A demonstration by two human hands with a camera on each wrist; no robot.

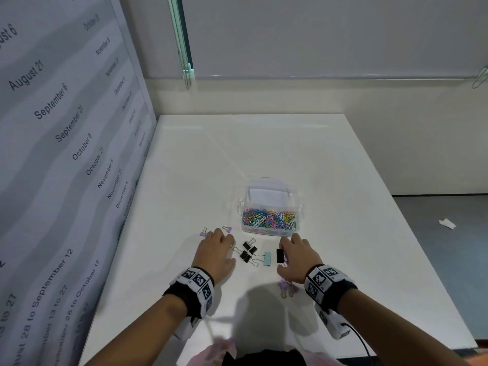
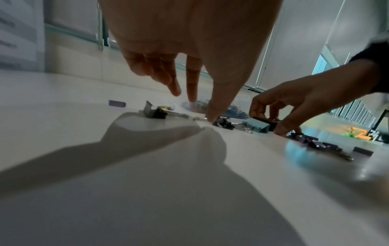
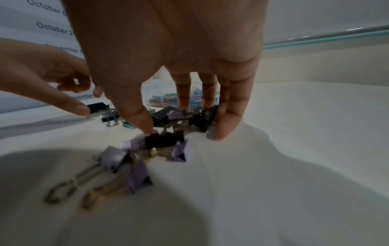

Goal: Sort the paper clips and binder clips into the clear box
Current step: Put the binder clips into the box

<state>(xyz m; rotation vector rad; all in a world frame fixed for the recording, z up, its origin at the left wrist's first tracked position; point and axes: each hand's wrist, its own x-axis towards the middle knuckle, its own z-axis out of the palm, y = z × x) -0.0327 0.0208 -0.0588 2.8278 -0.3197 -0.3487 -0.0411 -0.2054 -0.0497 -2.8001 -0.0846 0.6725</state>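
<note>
The clear box (image 1: 270,207) stands mid-table; its near half is full of coloured paper clips (image 1: 269,220), also seen in the right wrist view as paper clips (image 3: 166,99). Binder clips lie loose in front of it: two purple (image 1: 203,233), small black ones (image 1: 247,250), a light blue one (image 1: 267,258), and several purple ones (image 3: 136,166) under my right wrist. My right hand (image 1: 282,256) pinches a large black binder clip (image 2: 262,120) between fingertips and thumb on the table. My left hand (image 1: 224,241) hangs with straight fingers, its thumb tip (image 2: 211,119) touching the table beside a small black clip (image 2: 224,124).
The white table (image 1: 237,154) stretches far behind the box and to the right. A wall panel printed with dates (image 1: 66,128) borders the table's left side. A scrap of white paper (image 1: 446,223) lies on the floor at the right.
</note>
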